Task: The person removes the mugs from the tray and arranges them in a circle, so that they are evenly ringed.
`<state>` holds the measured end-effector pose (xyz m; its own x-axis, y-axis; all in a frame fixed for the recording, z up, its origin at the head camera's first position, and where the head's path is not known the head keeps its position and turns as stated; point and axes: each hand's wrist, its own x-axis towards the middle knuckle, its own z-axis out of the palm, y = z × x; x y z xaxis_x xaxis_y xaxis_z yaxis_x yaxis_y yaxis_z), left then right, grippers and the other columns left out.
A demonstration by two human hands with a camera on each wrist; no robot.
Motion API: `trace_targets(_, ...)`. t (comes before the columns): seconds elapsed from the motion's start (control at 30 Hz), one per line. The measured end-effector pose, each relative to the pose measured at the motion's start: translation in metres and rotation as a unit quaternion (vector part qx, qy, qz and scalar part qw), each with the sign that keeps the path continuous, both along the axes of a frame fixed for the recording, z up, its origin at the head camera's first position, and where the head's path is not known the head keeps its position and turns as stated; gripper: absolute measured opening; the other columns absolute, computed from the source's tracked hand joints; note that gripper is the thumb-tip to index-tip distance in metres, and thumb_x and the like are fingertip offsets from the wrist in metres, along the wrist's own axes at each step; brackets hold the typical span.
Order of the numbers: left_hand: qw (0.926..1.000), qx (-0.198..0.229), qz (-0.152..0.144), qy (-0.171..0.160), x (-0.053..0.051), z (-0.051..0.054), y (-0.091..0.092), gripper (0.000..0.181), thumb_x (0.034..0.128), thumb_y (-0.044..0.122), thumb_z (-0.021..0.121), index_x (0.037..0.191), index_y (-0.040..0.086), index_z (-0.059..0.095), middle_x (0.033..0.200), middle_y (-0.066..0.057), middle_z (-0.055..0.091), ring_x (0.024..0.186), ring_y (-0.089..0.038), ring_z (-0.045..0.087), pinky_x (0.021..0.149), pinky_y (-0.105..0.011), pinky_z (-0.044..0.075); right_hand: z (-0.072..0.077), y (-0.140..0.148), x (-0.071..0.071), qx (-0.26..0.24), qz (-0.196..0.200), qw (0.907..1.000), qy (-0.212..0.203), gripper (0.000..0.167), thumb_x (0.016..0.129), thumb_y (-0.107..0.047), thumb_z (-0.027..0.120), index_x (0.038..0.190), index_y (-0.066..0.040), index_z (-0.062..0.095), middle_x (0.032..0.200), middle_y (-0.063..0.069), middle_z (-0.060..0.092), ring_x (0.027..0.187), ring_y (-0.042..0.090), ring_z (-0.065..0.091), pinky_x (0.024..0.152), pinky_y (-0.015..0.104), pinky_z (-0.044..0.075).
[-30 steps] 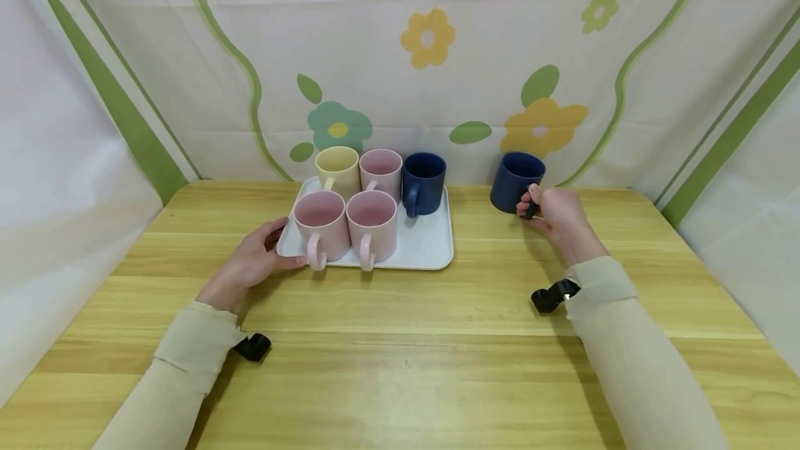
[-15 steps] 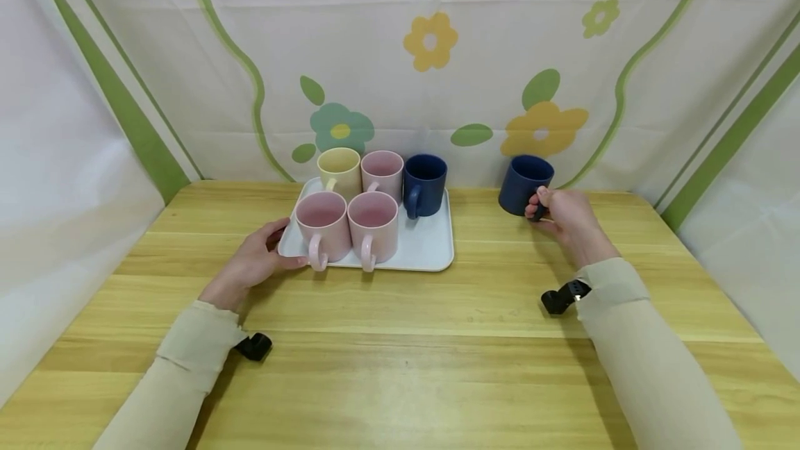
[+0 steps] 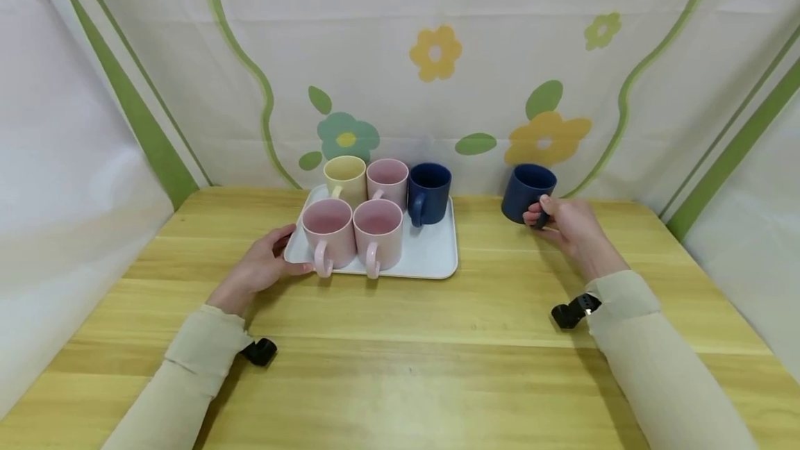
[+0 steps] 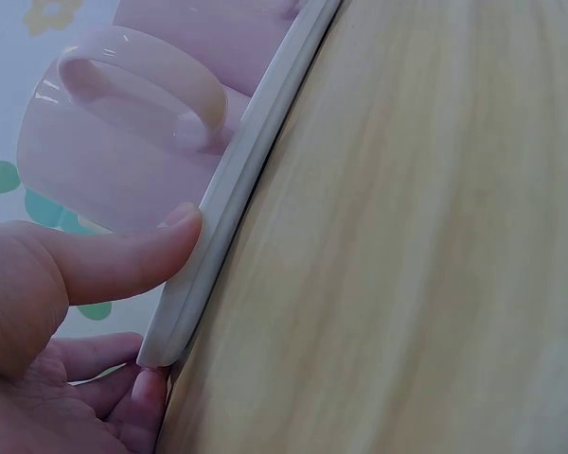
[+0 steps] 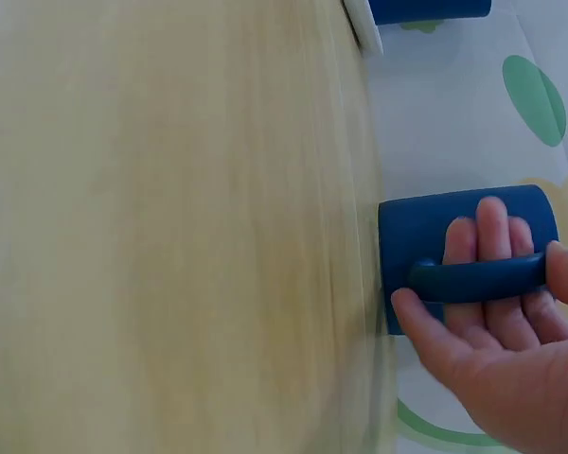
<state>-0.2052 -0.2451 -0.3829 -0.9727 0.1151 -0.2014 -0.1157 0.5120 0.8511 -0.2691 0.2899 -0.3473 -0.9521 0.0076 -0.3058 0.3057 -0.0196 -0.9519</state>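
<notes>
My right hand grips the handle of a dark blue mug that stands upright at the back of the table, right of the white tray. In the right wrist view several fingers pass through the mug's handle. My left hand holds the tray's front left corner, its thumb on the rim and other fingers curled near the corner. On the tray are two pink mugs in front; behind them stand a yellow mug, a pink mug and another dark blue mug.
The wooden table runs back to a white curtain printed with flowers, and white cloth also hangs at both sides. Bare tray surface shows at its front right. Handles of the front pink mugs stick out over the tray's front rim.
My right hand and its blue mug have shifted a little to the right, farther from the tray. My left hand stays at the tray corner. The head view has tilted up slightly.
</notes>
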Motion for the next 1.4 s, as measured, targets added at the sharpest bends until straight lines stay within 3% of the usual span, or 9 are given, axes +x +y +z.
trace_targets(0.13,1.0000,0.004,0.000,0.006,0.000,-0.002,0.002,0.101,0.0919,0.012,0.082,0.169,-0.001,0.017,0.169,-0.030,0.032,0.150,-0.048,0.038,0.126,-0.063,0.031,0.000,0.000,0.012,0.073,-0.045,0.9962,0.015,0.041,0.106,-0.039,0.065,0.132,-0.008,0.061,0.107,-0.009,0.067,0.100,0.007,0.070,0.099,0.025,0.060)
trace_targets(0.27,0.9999,0.010,0.002,0.004,0.000,-0.002,0.004,0.100,0.0920,0.011,0.081,0.169,-0.001,0.018,0.168,-0.030,0.033,0.150,-0.047,0.039,0.126,-0.062,0.032,0.006,-0.005,0.026,0.169,-0.130,0.9761,0.040,0.033,0.102,-0.046,0.068,0.121,-0.020,0.065,0.106,-0.013,0.063,0.091,0.002,0.066,0.082,0.015,0.060)
trace_targets(0.33,1.0000,0.005,0.000,0.006,-0.001,-0.002,0.004,0.100,0.0921,0.011,0.080,0.169,-0.001,0.018,0.168,-0.030,0.033,0.150,-0.048,0.039,0.126,-0.062,0.032,0.010,-0.010,0.033,0.180,-0.162,0.9683,0.061,0.028,0.101,-0.044,0.070,0.115,-0.020,0.067,0.100,-0.014,0.065,0.085,0.001,0.066,0.074,0.013,0.058)
trace_targets(0.4,1.0000,0.003,-0.001,0.008,-0.001,-0.001,0.005,0.099,0.0923,0.012,0.080,0.169,-0.001,0.018,0.168,-0.030,0.033,0.150,-0.048,0.038,0.126,-0.063,0.032,0.015,-0.018,0.039,0.178,-0.164,0.9664,0.087,0.026,0.101,-0.041,0.071,0.113,-0.018,0.068,0.093,-0.018,0.068,0.080,0.000,0.066,0.070,0.013,0.058)
trace_targets(0.53,0.9999,-0.005,-0.002,0.009,-0.002,0.000,0.006,0.100,0.0920,0.013,0.081,0.169,0.000,0.018,0.169,-0.030,0.032,0.151,-0.048,0.038,0.126,-0.063,0.031,0.018,-0.041,0.051,0.138,-0.090,0.9797,0.114,0.029,0.102,-0.034,0.072,0.117,-0.009,0.068,0.085,-0.019,0.074,0.078,0.000,0.070,0.074,0.016,0.060)
trace_targets(0.67,1.0000,-0.003,0.001,0.000,-0.002,0.001,0.006,0.103,0.0912,0.015,0.083,0.170,0.001,0.017,0.171,-0.028,0.030,0.153,-0.047,0.035,0.127,-0.063,0.030,0.016,-0.072,0.059,0.109,0.019,0.9904,0.083,0.037,0.106,-0.030,0.067,0.129,-0.001,0.063,0.097,-0.012,0.077,0.090,0.004,0.073,0.088,0.022,0.062)
trace_targets(0.87,0.9999,-0.001,0.008,-0.007,-0.002,0.002,0.006,0.104,0.0907,0.014,0.083,0.170,0.001,0.016,0.171,-0.028,0.030,0.155,-0.046,0.034,0.128,-0.062,0.028,0.010,-0.123,0.068,0.080,0.128,0.9872,0.050,0.048,0.107,-0.028,0.065,0.141,0.006,0.059,0.123,0.009,0.077,0.117,0.028,0.072,0.109,0.044,0.057)
trace_targets(1.1,1.0000,-0.001,0.003,-0.006,-0.001,0.002,0.005,0.104,0.0913,0.014,0.083,0.170,0.000,0.016,0.171,-0.028,0.029,0.155,-0.046,0.034,0.128,-0.062,0.028,0.010,-0.177,0.082,0.020,0.191,0.9808,0.034,0.043,0.105,-0.018,0.064,0.141,0.006,0.063,0.138,0.021,0.071,0.131,0.039,0.066,0.114,0.053,0.053)
trace_targets(1.4,0.9999,-0.010,0.000,-0.009,-0.002,0.002,0.005,0.105,0.0912,0.017,0.084,0.170,0.001,0.016,0.171,-0.028,0.030,0.155,-0.047,0.033,0.128,-0.063,0.027,0.004,-0.216,0.090,-0.021,0.209,0.9777,0.009,0.036,0.104,-0.015,0.067,0.133,0.004,0.070,0.138,0.014,0.071,0.124,0.027,0.068,0.115,0.055,0.051)
